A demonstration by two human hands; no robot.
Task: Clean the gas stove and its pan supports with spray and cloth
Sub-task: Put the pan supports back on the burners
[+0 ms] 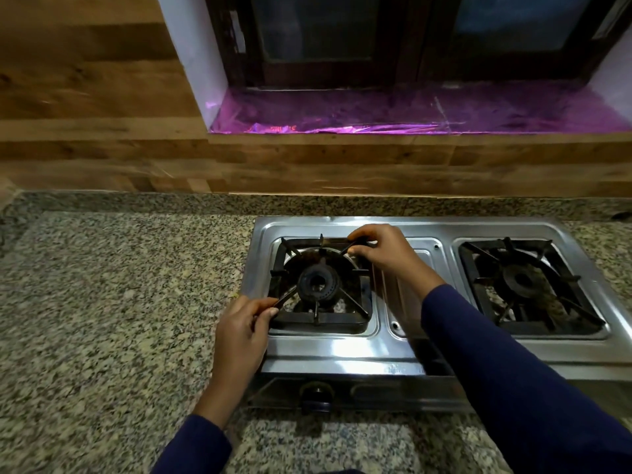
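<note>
A two-burner stainless steel gas stove stands on the granite counter. Its left black pan support sits around the left burner. My left hand pinches the support's near-left prong. My right hand grips its far-right corner prong. The right pan support rests over the right burner, untouched. No spray bottle or cloth is in view.
A speckled granite counter stretches to the left and in front of the stove. A black control knob is on the stove's front panel. Behind is a wood-look backsplash and a window sill lined with purple foil.
</note>
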